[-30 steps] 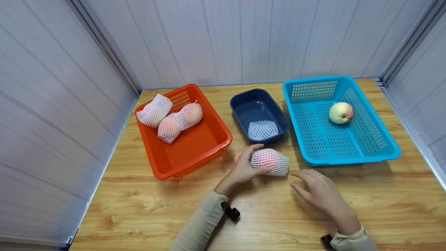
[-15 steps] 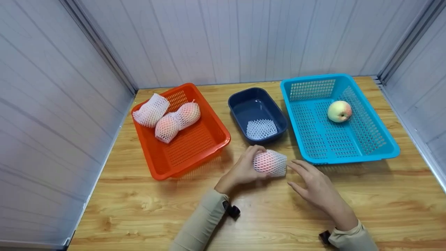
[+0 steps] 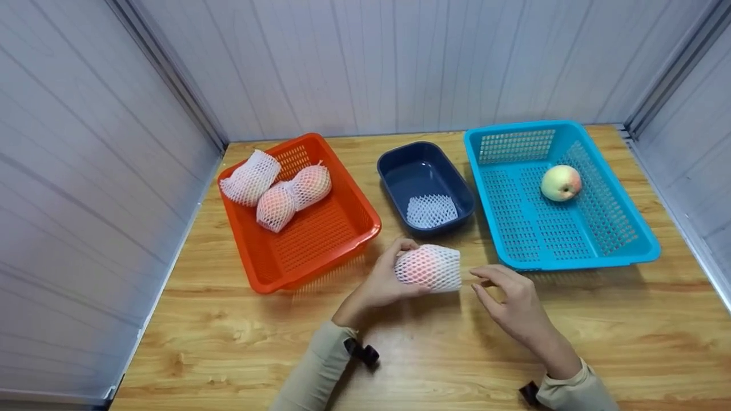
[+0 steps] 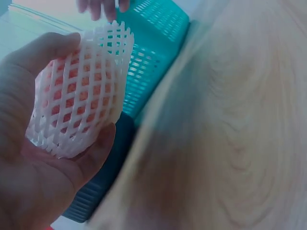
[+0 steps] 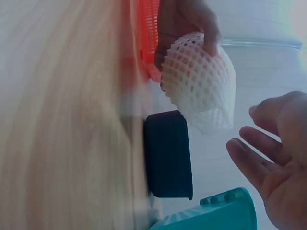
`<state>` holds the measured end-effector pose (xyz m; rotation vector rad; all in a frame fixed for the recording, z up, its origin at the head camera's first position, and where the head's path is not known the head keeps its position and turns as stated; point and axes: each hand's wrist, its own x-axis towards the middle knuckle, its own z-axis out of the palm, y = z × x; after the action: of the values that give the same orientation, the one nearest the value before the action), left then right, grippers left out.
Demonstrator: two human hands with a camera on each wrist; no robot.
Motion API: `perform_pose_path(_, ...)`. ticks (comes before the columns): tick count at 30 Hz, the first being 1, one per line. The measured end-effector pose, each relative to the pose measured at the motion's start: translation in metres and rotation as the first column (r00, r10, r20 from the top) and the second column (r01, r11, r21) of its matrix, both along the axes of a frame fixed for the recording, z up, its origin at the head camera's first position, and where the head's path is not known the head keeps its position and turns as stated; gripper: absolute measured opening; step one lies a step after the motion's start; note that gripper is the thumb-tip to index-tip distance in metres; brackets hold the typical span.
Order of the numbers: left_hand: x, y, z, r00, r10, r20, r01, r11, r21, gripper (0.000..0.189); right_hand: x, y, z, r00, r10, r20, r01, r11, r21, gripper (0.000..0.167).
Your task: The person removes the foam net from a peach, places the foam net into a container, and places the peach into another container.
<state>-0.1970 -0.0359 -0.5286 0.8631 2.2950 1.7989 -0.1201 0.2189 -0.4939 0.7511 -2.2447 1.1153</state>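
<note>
Red basket (image 3: pixel 311 245): on your left, with three netted fruits (image 3: pixel 277 206) bunched toward its far left part; its perforated floor shows beside them.
Navy tub (image 3: pixel 414 177): between the two baskets, a flattened net (image 3: pixel 432 211) lying at its near end.
Blue basket (image 3: pixel 531 228): on your right, one bare fruit (image 3: pixel 561 183) in it, toward the right side.
Bench (image 3: pixel 228 342): light wood grain under all three containers, your shadows falling on it.
Walls (image 3: pixel 365 68): pale panels behind and at both sides, metal strips in the corners.
Held fruit (image 3: pixel 428 268): above the bench, in front of the tub, its net's loose end toward your right.
Hands: your left hand (image 3: pixel 384 281) grips the held fruit, thumb and fingers around it; your right hand (image 3: pixel 517 305) holds nothing, fingers loosely bent, near the net's loose end but apart from it.
Edges: you have bench strips between each basket and its side wall; the tub sits just beside the blue rim.
Room: wood runs from the near rims to your sleeves (image 3: pixel 314 365).
</note>
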Motion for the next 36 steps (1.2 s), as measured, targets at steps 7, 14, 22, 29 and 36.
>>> perform_pose_path(7, 0.019, -0.003, 0.038, 0.999, -0.045, 0.026, 0.043, 0.996, 0.080, 0.068, -0.007, -0.008, 0.003, 0.993, -0.010, 0.121, 0.018, 0.998, -0.068, 0.027)
perform_pose_path(14, 0.028, -0.001, 0.047, 0.996, -0.085, 0.017, 0.082, 0.988, 0.131, 0.066, -0.005, -0.020, 0.021, 0.962, 0.198, 0.188, -0.134, 0.942, -0.308, 0.035)
perform_pose_path(22, 0.018, 0.001, 0.016, 0.998, -0.056, 0.022, 0.054, 0.994, 0.099, 0.074, -0.014, -0.022, 0.006, 0.973, 0.178, 0.149, -0.148, 0.970, -0.195, 0.046)
perform_pose_path(29, 0.020, 0.002, 0.015, 0.996, -0.066, 0.067, 0.060, 0.994, 0.094, 0.073, -0.021, -0.021, -0.004, 0.992, 0.109, 0.070, -0.110, 0.994, 0.003, 0.051)
perform_pose_path(36, 0.022, 0.006, 0.016, 0.989, -0.098, 0.107, 0.084, 0.988, 0.127, 0.071, -0.024, -0.024, -0.004, 0.989, 0.132, 0.068, -0.135, 0.989, 0.052, 0.053)
